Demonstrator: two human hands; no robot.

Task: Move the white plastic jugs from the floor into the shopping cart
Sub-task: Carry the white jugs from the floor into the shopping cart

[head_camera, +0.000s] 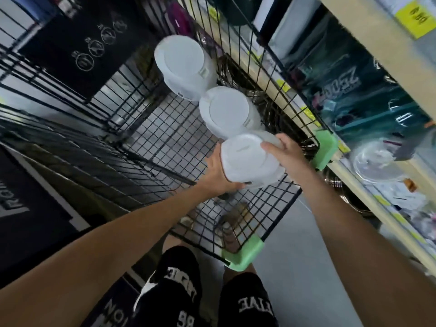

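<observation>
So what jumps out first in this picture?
Three white plastic jugs line up inside the black wire shopping cart, by its right wall: far jug, middle jug, and the nearest jug, gripped between the left hand and right hand. The mint-green corner guards near the person stand out too.

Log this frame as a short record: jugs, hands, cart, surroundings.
jugs: three white, in a row: far jug, middle jug, near jug
left hand: holds near jug's left side
right hand: grips near jug's right side
near jug set down: cannot tell
cart: black wire, green corner guards; jugs along its right side
shelf: right of cart, stocked
</observation>
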